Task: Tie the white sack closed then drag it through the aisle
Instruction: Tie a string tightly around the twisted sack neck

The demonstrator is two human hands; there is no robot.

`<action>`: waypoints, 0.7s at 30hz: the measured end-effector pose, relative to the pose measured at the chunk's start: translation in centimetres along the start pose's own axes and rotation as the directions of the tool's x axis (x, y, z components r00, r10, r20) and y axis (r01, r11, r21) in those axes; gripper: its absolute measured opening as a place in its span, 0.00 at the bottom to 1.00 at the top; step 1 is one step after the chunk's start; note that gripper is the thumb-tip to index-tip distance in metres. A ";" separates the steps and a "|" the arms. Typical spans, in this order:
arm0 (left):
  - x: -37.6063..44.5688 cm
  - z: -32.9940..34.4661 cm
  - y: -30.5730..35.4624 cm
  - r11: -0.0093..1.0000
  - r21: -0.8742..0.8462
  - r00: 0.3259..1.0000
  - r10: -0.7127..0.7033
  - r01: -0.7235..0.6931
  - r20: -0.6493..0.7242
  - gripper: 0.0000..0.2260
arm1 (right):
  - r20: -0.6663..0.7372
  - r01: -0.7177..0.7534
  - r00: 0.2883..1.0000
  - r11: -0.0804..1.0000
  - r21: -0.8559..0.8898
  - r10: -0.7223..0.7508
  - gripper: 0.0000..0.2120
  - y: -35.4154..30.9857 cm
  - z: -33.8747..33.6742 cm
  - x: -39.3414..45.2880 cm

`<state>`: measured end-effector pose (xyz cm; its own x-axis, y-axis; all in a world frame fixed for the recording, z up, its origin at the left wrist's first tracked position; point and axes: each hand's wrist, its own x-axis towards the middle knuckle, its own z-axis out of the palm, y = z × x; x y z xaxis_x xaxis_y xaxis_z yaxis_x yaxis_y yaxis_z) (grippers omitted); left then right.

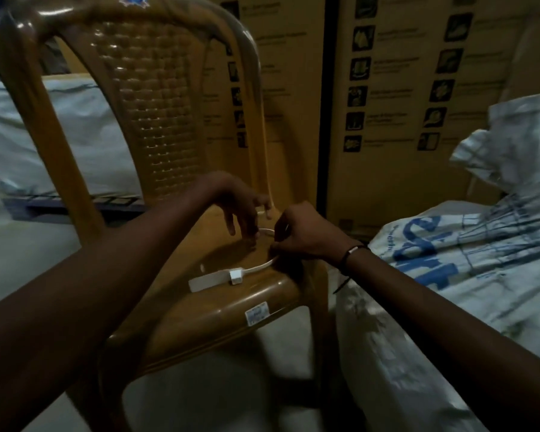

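Observation:
A white plastic tie (236,275) with a flat tag and a small lock block lies on the seat of a brown plastic chair (200,294). My right hand (300,235) is closed on the thin strap end of the tie near the seat's right edge. My left hand (243,207) hovers just left of it, fingers spread and pointing down, fingertips touching the strap loop. The white sack (468,275) with blue lettering lies to the right of the chair, its crumpled open mouth (512,151) raised at the far right.
Tall cardboard boxes (387,88) with printed icons stand behind the chair and sack. Another white sack (75,135) lies at the left behind the chair back. Pale floor (200,400) shows under the chair.

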<state>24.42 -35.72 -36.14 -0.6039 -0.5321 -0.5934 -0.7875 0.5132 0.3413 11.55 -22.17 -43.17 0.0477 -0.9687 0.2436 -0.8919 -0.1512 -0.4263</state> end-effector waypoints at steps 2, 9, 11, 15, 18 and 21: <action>1.2 0.2 1.6 0.993 0.076 0.996 0.087 -0.086 -0.014 0.25 | -0.062 0.018 0.998 0.999 -0.029 -0.020 0.08 1.2 -1.9 -1.7; 4.3 1.0 9.6 0.856 0.353 0.902 0.427 -0.378 -0.067 0.06 | -0.248 -0.055 0.969 0.988 -0.144 0.017 0.05 6.3 -10.4 -9.5; 5.0 1.3 12.6 0.803 0.395 0.839 0.529 -0.446 -0.127 0.08 | -0.280 -0.115 0.958 0.981 -0.155 0.068 0.02 7.9 -12.7 -12.3; 4.9 3.1 19.4 0.714 0.350 0.709 0.684 -0.606 -0.169 0.08 | -0.459 -0.215 0.875 0.973 -0.083 0.154 0.05 11.4 -16.7 -18.2; 5.7 5.5 24.4 0.609 0.440 0.510 0.793 -0.659 -0.334 0.10 | -0.535 -0.311 0.766 0.934 0.175 0.355 0.03 12.9 -19.0 -22.7; 7.4 7.8 29.2 0.504 0.477 0.277 0.839 -0.720 -0.469 0.07 | -0.595 -0.325 0.630 0.865 0.382 0.499 0.03 13.7 -20.4 -26.3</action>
<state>-2.08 -19.41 -36.21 -0.8853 -0.0326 0.4638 0.0964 0.9630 0.2516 -11.12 5.23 -37.67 -0.6828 -0.5686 0.4589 -0.6151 0.1084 -0.7809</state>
